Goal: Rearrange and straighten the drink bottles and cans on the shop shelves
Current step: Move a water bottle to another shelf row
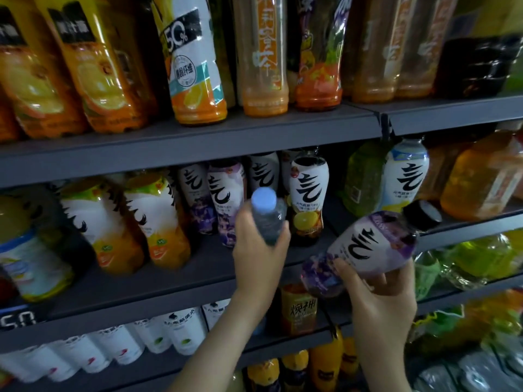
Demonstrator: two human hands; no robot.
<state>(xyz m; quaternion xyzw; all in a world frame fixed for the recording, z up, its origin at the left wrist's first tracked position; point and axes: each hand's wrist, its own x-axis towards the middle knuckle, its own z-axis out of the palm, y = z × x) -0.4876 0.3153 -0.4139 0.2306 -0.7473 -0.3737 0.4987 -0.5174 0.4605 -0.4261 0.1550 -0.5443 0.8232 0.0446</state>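
My left hand (256, 250) grips a clear bottle with a pale blue cap (267, 215), held upright in front of the middle shelf. My right hand (379, 292) holds a purple-and-white sparkling drink bottle (365, 244) by its lower end; it is tilted, with its black cap pointing up to the right. Behind them on the middle shelf (169, 281) stand matching white bottles with purple labels (226, 199) and one with a yellow fruit label (308, 199).
The top shelf (198, 137) carries orange juice and tea bottles. Orange-and-white bottles (158, 222) stand at the middle left, green and orange bottles at the right. White bottles (158, 332) and yellow bottles fill the lower shelves. A gap lies on the shelf right of the yellow-label bottle.
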